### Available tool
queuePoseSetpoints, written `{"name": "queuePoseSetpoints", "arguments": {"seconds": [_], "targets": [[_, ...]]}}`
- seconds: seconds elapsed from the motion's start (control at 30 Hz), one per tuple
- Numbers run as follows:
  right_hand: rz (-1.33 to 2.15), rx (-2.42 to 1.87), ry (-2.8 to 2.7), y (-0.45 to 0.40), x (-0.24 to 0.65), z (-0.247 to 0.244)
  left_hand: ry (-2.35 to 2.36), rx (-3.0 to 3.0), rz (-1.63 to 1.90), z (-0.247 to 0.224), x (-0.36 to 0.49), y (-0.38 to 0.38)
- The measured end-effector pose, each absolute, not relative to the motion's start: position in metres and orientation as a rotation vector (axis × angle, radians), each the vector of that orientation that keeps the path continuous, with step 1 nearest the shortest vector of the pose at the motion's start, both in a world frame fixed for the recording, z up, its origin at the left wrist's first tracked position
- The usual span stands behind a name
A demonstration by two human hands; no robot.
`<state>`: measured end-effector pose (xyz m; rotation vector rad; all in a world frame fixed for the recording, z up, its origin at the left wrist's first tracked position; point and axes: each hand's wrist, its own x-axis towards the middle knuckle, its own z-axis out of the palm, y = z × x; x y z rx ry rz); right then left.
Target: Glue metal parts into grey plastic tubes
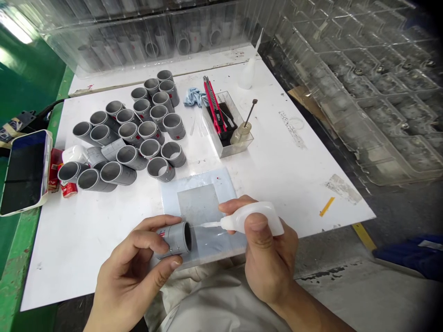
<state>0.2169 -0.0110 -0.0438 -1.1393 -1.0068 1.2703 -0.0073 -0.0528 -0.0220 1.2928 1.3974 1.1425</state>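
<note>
Gray tube [175, 239] pinched sideways in the grip of the left hand [136, 263] at the near edge of the table [280, 170], open right end facing the white bottle [239, 219] clasped by the right hand [272, 258], with gray cylinders [134, 139] grouped far left.

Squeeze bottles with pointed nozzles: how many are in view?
2: one bottle in the right hand, its nozzle pointing at the grey tube in the left hand; a second bottle standing on the table beyond the clear box. Others may be hidden.
</note>
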Motion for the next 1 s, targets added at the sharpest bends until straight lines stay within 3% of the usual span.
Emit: {"name": "queuePoseSetpoints", "arguments": {"seconds": [0.73, 1.0], "targets": [[1.314, -1.086, -1.039, -0.004, 0.219, -0.030, 1.528, 1.126, 1.225, -0.022, 0.000, -0.056], [1.187, -1.093, -0.933, 0.001, 0.216, -0.027, 1.440, 1.341, 1.230, -0.029, -0.006, -0.056]]}}
